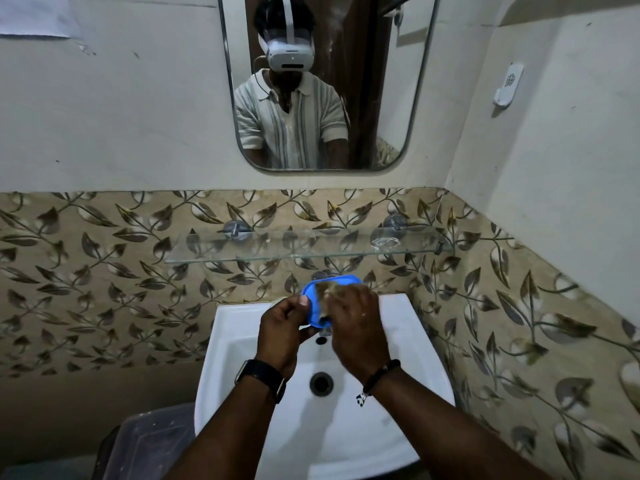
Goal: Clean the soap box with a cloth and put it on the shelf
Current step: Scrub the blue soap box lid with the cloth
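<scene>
Above, the glass shelf (308, 249) spans the wall over the sink (242, 327). Below it, the left hand (282, 336) grips the blue soap box (323, 294), long axis roughly left-right; the right hand (356, 327) presses what seems a cloth (329, 291) against it, fingers closed.

Above the white sink (242, 341), your left hand (282, 332) grips the blue soap box (313, 296) while your right hand (356, 327) presses a brownish cloth (327, 292) into it; the glass shelf (242, 252) hangs higher, above the sink
</scene>
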### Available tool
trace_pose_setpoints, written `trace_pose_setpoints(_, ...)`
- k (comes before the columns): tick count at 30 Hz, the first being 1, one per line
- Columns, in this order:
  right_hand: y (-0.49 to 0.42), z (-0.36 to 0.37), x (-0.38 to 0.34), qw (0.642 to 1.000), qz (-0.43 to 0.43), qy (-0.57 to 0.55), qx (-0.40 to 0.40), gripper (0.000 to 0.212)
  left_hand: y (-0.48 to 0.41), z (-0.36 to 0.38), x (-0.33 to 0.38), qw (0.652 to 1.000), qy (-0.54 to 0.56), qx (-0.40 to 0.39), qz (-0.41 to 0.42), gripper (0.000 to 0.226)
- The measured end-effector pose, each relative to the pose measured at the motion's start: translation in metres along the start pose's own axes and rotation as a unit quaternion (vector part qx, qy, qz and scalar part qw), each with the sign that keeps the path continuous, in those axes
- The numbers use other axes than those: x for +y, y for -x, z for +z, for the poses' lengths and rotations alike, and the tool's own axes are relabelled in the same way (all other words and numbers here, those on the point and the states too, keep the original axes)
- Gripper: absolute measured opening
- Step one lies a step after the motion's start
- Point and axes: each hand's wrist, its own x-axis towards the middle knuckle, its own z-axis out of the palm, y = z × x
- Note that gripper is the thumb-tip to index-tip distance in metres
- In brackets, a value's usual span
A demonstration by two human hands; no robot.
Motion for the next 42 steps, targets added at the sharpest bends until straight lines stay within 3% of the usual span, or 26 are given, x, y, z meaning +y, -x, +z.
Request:
trace_pose_setpoints(2,0.004,0.002,-0.007,0.996,-0.073,-0.033,-0.042,0.032,0.003,0.001,-0.001,1.000,0.009,0.006,0.003,0.021)
trace_pose_setpoints(5,-0.002,-0.005,0.006,0.994,-0.098,-0.013,-0.039,0.026,0.006,0.001,0.000,0.999,0.023,0.029,0.015,0.020)
trace_pose_setpoints(10,-0.001,-0.012,0.033,0.998,0.037,0.026,-0.032,0.023,0.005,-0.002,0.007,0.996,0.043,0.060,0.041,0.017)
trace_pose_setpoints(14,0.008,-0.011,0.001,0.996,-0.052,-0.054,-0.047,0.028,0.005,0.001,0.003,0.998,0.035,0.049,0.024,0.018)
trace_pose_setpoints(16,0.010,-0.012,-0.004,0.990,-0.117,-0.052,-0.051,0.026,0.007,0.001,0.002,0.998,0.032,0.043,0.022,0.020)
trace_pose_setpoints(18,0.007,-0.014,0.002,0.990,-0.131,-0.031,-0.036,0.028,0.007,-0.002,0.005,0.998,0.033,0.038,0.023,0.023)
trace_pose_setpoints(23,-0.008,-0.013,0.015,0.992,0.117,-0.039,0.022,0.036,0.008,-0.002,0.009,0.999,0.008,0.012,0.028,0.018)
trace_pose_setpoints(26,-0.020,-0.010,0.007,0.980,0.186,-0.074,0.020,0.028,0.015,0.003,0.006,1.000,-0.002,-0.013,0.022,0.019)
trace_pose_setpoints(28,-0.022,-0.011,-0.007,0.982,0.150,-0.114,-0.011,0.029,0.014,0.001,0.006,1.000,-0.009,-0.018,0.021,0.019)
trace_pose_setpoints(32,-0.018,-0.011,-0.017,0.981,-0.013,-0.164,-0.103,0.042,0.003,-0.012,0.008,1.000,-0.003,-0.010,0.012,0.020)
trace_pose_setpoints(38,-0.012,-0.019,0.002,0.971,-0.190,-0.100,-0.108,0.030,-0.003,-0.018,0.008,0.996,0.073,0.046,0.004,0.029)
trace_pose_setpoints(40,-0.009,-0.024,0.011,0.981,-0.164,-0.066,-0.074,0.025,-0.005,-0.021,0.009,0.996,0.070,0.057,0.021,0.024)
trace_pose_setpoints(42,-0.007,-0.019,0.025,0.997,-0.057,-0.043,-0.032,0.021,-0.006,-0.023,0.011,0.996,0.055,0.056,0.043,0.019)
